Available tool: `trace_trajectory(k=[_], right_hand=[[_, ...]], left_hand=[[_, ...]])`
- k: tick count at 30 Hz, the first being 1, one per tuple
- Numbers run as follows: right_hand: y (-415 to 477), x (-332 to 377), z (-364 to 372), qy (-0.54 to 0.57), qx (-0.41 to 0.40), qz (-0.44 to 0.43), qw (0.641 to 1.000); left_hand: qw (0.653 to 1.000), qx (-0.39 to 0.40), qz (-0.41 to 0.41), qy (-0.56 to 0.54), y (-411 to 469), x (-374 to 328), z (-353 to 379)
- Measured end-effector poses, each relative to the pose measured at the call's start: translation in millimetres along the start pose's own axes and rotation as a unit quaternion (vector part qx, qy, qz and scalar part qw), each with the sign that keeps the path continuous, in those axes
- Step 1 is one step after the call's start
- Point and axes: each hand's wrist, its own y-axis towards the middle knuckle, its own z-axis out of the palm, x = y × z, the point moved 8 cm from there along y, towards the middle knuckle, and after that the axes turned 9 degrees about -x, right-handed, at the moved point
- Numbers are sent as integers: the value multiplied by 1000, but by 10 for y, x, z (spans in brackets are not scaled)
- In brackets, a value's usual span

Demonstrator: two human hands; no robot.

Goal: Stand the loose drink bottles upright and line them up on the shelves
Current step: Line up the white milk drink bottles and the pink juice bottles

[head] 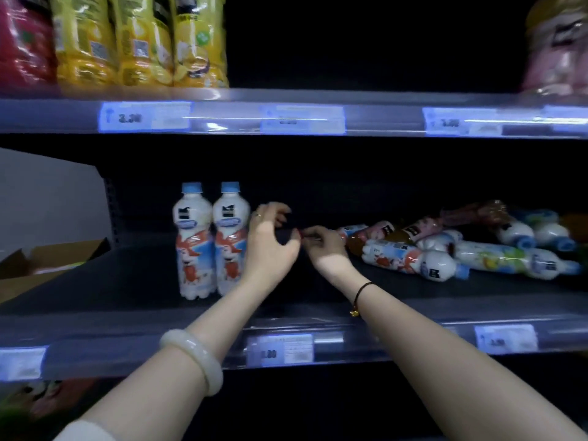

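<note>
With 2 upright bottles (211, 240) standing on the shelf (127, 281), the left hand (270, 243) is curved half open just beside them, apparently empty, while the right hand (321, 246) has curled fingers near the lying loose bottles (445, 253), grip not possible to tell, so next it probably must take 1 of them and stand it in the row.

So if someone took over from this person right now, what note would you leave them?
Left hand: loosely curled, nothing visible in it, just right of the two upright bottles.
Right hand: curled close beside the left; too blurred to tell if it holds anything.
Done: those two stand side by side on the middle shelf.
Left: the pile of bottles lying on their sides further right on that shelf; stand them up in line.
</note>
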Motion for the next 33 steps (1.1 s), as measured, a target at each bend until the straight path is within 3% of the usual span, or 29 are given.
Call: trace_trajectory(k=[2, 5, 9, 11, 13, 17, 21, 23, 25, 27, 29, 30, 33], right_hand=[[111, -135, -498, -134, -31, -31, 990], [270, -415, -1215, -340, -55, -20, 939], [374, -867, -1900, -554, 14, 26, 832], [433, -970, -2011, -587, 38, -13, 809], [497, -1009, -2085, -568, 59, -36, 820], [631, -1082, -2241, -427, 105, -2, 898], [870, -810, -2629, -135, 32, 27, 990], [992, -773, -2964, -94, -16, 26, 995], [1055, -867, -3095, -263, 20, -7, 965], [989, -1171, -3042, -495, 125, 19, 860], [922, -1446, -3000, -648, 155, 40, 744], [924, -1496, -3010, -678, 120, 41, 724], [993, -1473, -3008, -701, 35, -11, 712]], left_hand=[[995, 99, -16, -14, -126, -69, 554], [975, 219, -46, -12, -340, -230, 1260], [932, 356, -64, -9, -601, -470, 2116], [911, 409, -47, 7, -699, -583, 2414], [889, 451, -11, 82, -774, -570, 2657], [857, 455, 41, 237, -838, -361, 2923], [927, 358, -27, 113, -637, -377, 2963], [950, 288, -120, 19, -484, -370, 2882], [945, 241, -212, -64, -427, -387, 2829], [933, 233, -256, -95, -443, -409, 2851], [928, 219, -279, -111, -476, -401, 2852], [924, 214, -294, -119, -505, -371, 2855], [909, 219, -327, -135, -575, -281, 2863]])
